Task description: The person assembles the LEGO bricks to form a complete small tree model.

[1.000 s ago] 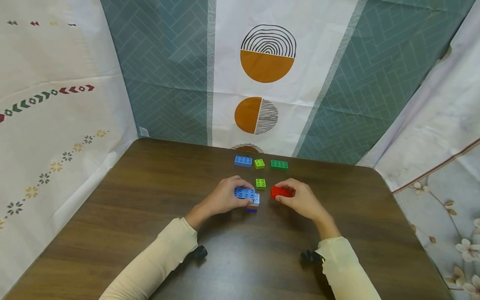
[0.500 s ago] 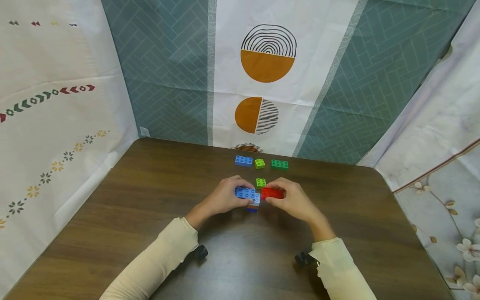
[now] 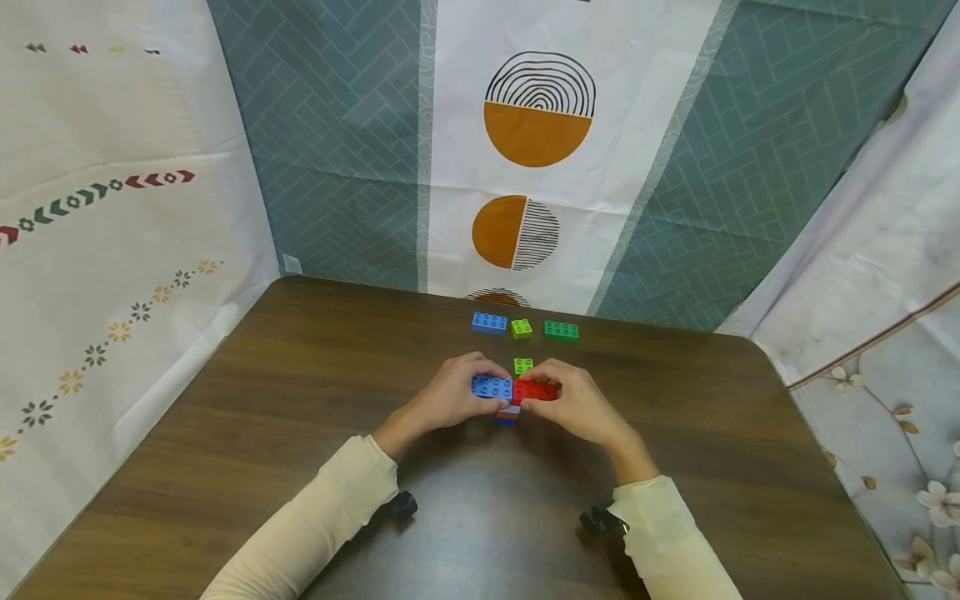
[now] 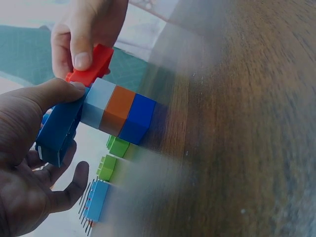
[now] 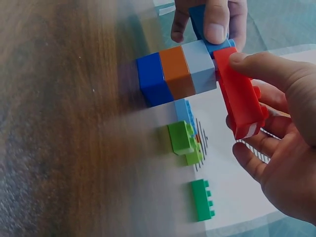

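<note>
A short stack stands on the table, made of a dark blue brick (image 4: 138,118), an orange brick (image 4: 117,109) and a light grey-blue brick (image 4: 98,102) on top. My left hand (image 3: 459,390) pinches a long blue brick (image 3: 492,387) that juts out leftward over the stack's top. From the other side my right hand (image 3: 579,403) grips a long red brick (image 3: 537,391) between thumb and fingers. Its inner end meets the blue brick's end above the stack. Whether the red brick's studs are pressed home cannot be told.
Behind the stack lies a lime green brick (image 3: 522,366). Farther back sit another blue brick (image 3: 489,322), a second lime brick (image 3: 521,328) and a green brick (image 3: 561,331), near the brown table's (image 3: 330,358) far edge. Patterned cloths (image 3: 345,150) hang around the table.
My right hand has moved left with the red brick, from apart on the right to the stack's top beside the blue brick. The left hand has kept its hold, almost still.
</note>
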A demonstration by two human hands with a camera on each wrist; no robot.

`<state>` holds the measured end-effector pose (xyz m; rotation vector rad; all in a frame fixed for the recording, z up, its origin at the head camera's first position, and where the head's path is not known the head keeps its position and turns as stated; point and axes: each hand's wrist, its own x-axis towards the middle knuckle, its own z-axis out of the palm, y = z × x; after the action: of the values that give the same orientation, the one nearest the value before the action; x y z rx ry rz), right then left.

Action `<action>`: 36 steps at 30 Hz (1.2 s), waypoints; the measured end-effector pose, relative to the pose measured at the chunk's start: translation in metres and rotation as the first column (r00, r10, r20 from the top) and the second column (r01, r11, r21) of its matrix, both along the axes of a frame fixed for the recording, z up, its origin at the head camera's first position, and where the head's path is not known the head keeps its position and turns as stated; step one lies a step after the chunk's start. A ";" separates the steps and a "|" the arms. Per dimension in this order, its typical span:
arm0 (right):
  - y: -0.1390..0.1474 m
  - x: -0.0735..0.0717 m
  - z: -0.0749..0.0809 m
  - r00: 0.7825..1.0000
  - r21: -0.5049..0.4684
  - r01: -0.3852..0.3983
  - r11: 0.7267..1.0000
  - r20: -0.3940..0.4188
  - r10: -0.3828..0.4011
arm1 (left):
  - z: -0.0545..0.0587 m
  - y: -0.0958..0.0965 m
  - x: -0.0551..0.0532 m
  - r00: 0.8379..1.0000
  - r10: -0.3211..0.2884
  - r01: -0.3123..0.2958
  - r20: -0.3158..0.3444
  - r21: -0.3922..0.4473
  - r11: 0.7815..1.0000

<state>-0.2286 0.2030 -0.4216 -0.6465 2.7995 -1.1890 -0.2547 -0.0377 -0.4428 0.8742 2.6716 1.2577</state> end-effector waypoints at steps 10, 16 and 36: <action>-0.001 -0.003 0.001 1.000 -0.001 -0.010 1.000 0.011 0.010 | 0.002 0.001 0.000 1.000 -0.003 0.003 -0.001 0.005 1.000; -0.002 -0.002 0.002 0.999 0.000 -0.024 1.000 0.028 0.024 | 0.001 0.000 0.000 1.000 -0.004 0.004 -0.009 0.007 1.000; -0.004 -0.002 -0.002 0.999 -0.024 -0.035 0.999 0.035 0.035 | -0.002 -0.001 0.000 1.000 -0.007 0.007 -0.022 0.007 1.000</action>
<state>-0.2308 0.1989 -0.4236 -0.6664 2.7379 -1.2164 -0.2546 -0.0384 -0.4449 0.9023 2.6802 1.2642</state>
